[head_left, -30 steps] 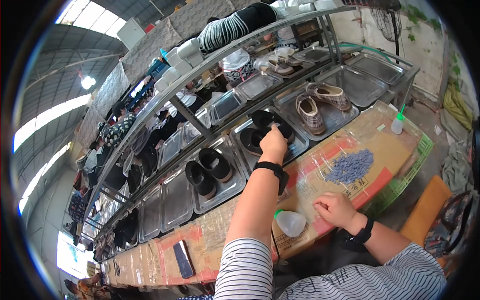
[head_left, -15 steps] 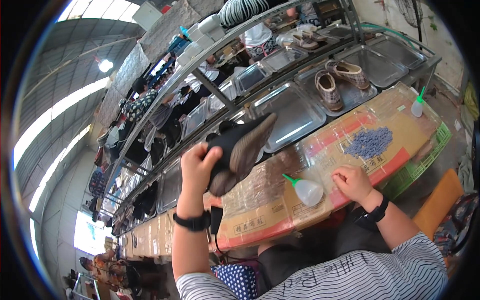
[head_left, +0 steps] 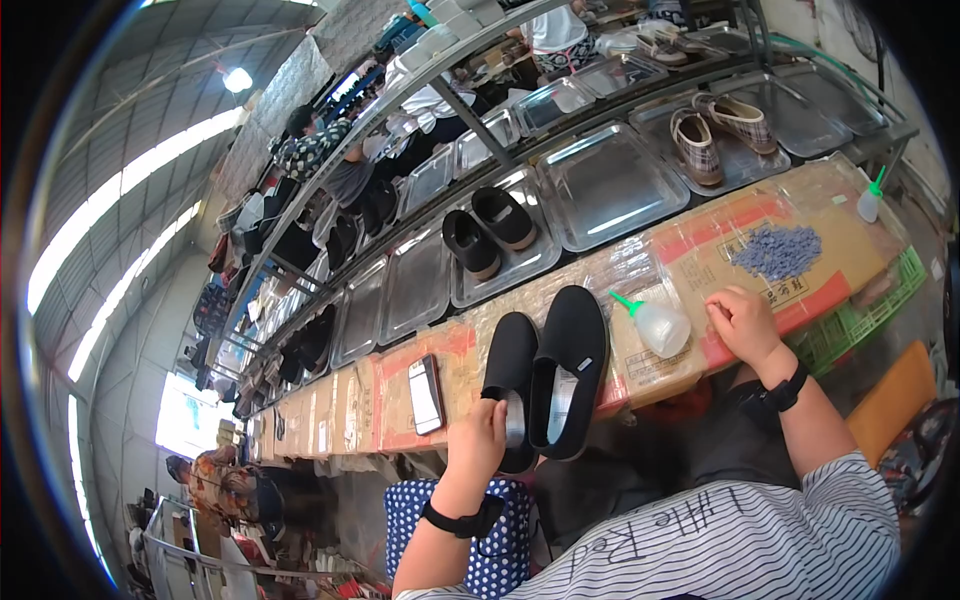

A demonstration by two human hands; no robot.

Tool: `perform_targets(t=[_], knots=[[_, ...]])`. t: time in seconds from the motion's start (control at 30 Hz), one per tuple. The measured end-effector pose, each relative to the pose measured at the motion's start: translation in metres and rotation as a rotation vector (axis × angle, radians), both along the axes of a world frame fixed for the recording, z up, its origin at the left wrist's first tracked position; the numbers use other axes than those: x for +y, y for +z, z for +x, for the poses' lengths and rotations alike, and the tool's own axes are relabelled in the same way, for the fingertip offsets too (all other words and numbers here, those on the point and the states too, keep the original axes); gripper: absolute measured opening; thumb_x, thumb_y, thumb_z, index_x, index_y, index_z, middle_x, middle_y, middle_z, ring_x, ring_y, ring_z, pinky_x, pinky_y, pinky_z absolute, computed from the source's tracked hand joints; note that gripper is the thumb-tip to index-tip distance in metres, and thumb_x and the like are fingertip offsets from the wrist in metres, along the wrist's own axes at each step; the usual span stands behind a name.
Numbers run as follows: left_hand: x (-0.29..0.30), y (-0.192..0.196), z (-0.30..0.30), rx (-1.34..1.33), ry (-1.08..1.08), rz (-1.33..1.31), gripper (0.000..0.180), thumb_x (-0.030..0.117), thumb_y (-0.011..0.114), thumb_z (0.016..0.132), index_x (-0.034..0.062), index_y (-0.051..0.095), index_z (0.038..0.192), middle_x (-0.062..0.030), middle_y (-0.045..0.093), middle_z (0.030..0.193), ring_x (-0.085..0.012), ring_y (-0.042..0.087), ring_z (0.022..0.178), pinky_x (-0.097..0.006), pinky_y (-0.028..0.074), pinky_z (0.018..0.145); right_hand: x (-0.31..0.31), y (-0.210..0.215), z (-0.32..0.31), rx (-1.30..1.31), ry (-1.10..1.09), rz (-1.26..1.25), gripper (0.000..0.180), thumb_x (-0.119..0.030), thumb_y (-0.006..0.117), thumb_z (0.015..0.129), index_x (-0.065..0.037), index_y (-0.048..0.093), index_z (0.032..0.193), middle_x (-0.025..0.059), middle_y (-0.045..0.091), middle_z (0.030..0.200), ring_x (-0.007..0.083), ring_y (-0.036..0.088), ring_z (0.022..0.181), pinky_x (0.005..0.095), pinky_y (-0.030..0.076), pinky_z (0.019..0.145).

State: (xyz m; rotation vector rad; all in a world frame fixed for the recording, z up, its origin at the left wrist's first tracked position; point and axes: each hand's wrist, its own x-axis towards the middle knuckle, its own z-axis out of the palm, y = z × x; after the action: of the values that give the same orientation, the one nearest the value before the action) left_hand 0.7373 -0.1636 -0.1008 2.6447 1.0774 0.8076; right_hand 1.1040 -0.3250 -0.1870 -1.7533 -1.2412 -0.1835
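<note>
Two black slip-on shoes lie side by side at the near edge of the cardboard-covered table, toes pointing away from me. My left hand (head_left: 478, 436) is closed on the open side of the left shoe (head_left: 512, 350), near its heel. The right shoe (head_left: 575, 325) lies against it, with a pale insole and a small tag showing. My right hand (head_left: 742, 322) rests on the table with curled fingers; whatever they hold, if anything, is hidden. Just left of it lies a translucent squeeze bottle (head_left: 662, 330) with a green nozzle. A pile of small blue-grey pieces (head_left: 778, 252) lies beyond the hand.
A phone (head_left: 425, 395) lies on the table (head_left: 380, 400) left of the shoes. Metal trays (head_left: 615, 190) line the rack behind; one bears a black pair (head_left: 490, 235), another plaid shoes (head_left: 735, 135). A second green-tipped bottle (head_left: 871, 200) stands far right. Several people are beyond the rack.
The black shoe my left hand held raised, sole showing, is down on the table beside its mate. My left hand has lowered with it. My right hand stays curled near the bottle.
</note>
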Motion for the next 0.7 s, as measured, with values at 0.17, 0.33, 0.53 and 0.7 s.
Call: perform_targets(t=[0.17,0.33,0.53,0.7], knots=[[0.030,-0.001,0.024,0.296,0.047,-0.158,0.053,0.045,0.048,0.098,-0.0035,0.061,0.082,-0.0291,0.063,0.077,-0.0469,0.062,0.078,-0.051,0.049,0.068,-0.001,0.000,0.000,-0.018,-0.020,0.022,0.004,-0.010,0.065,0.080,-0.006,0.066,0.082,0.0116,0.064,0.081,0.0325,0.062,0.073,0.0407,0.050,0.063],[0.027,0.023,0.065,0.601,0.076,-0.233,0.060,0.049,0.052,0.094,-0.0074,0.066,0.079,-0.0301,0.065,0.084,-0.0449,0.064,0.080,-0.048,0.051,0.073,0.001,-0.002,0.000,-0.025,-0.008,-0.003,0.003,-0.007,0.065,0.081,-0.005,0.065,0.082,0.0117,0.063,0.078,0.0314,0.062,0.073,0.0388,0.048,0.063],[0.025,0.012,0.056,0.372,0.024,-0.227,0.037,0.028,0.060,0.091,-0.0061,0.068,0.079,-0.0250,0.067,0.079,-0.0383,0.066,0.076,-0.042,0.052,0.070,-0.007,0.008,-0.014,0.309,0.116,0.069,0.025,-0.017,0.069,0.080,-0.003,0.061,0.100,0.0137,0.060,0.093,0.0314,0.062,0.078,0.0393,0.051,0.068],[0.015,-0.016,0.015,-0.587,-0.093,-0.688,0.033,0.023,0.054,0.096,0.0027,0.061,0.121,-0.0060,0.067,0.109,-0.0255,0.065,0.097,-0.035,0.052,0.087,0.010,0.016,-0.058,0.100,0.117,0.028,0.055,-0.018,0.077,0.073,-0.006,0.048,0.119,0.0154,0.053,0.112,0.0350,0.056,0.101,0.0422,0.047,0.084]])
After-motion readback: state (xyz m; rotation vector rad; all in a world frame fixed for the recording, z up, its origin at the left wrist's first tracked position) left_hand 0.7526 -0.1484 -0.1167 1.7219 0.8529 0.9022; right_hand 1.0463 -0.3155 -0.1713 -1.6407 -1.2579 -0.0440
